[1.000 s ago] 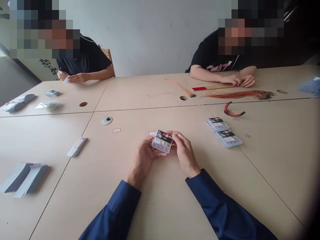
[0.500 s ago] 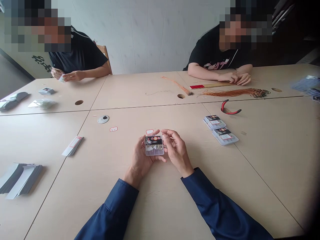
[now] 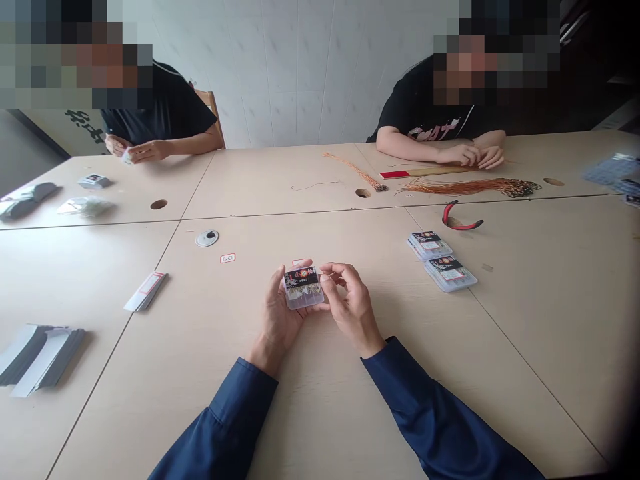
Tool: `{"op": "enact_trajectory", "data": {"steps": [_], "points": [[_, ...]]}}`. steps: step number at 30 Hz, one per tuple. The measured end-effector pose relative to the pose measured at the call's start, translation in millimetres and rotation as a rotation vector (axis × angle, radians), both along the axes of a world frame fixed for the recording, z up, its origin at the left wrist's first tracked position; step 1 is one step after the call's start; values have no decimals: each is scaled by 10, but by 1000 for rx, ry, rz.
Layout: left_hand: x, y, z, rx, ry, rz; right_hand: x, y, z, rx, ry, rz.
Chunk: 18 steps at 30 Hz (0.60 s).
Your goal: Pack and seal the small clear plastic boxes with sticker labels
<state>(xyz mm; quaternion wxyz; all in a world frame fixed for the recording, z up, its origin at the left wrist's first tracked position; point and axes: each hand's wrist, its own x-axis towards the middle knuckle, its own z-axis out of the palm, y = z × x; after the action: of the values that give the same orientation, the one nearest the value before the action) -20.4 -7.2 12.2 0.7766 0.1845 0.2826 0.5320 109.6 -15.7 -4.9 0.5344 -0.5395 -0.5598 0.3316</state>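
A small clear plastic compartment box (image 3: 304, 288) with a black printed label lies tilted in my left hand (image 3: 280, 310). My left thumb is along its left side and the fingers pass beneath it. Thin golden hook-like pieces show through the lid. My right hand (image 3: 351, 303) is at the box's right edge, with thumb and index finger bent close together near the upper corner. Whether anything small sits between those fingertips is hidden. Just behind the box, a red-bordered white sticker (image 3: 299, 262) is partly covered.
Stacked label-topped boxes (image 3: 450, 273) and red-handled pliers (image 3: 463, 225) lie to the right. Bundled orange wires (image 3: 470, 187) are farther back. On the left are paper strips (image 3: 146, 292) and a stack of grey-white cards (image 3: 47, 360). Two people work across the table.
The box has shifted slightly left and turned a little in my left hand. My right hand has followed slightly left, its fingertips staying by the box's right edge.
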Motion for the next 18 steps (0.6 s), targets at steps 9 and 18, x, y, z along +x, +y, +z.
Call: {"op": "enact_trajectory", "data": {"steps": [9, 18], "points": [[54, -19, -78, 132, 148, 18, 4, 6, -2, 11, -20, -10], [60, -36, -80, 84, 177, 53, 16, 15, -15, -31, 23, 12]]}}
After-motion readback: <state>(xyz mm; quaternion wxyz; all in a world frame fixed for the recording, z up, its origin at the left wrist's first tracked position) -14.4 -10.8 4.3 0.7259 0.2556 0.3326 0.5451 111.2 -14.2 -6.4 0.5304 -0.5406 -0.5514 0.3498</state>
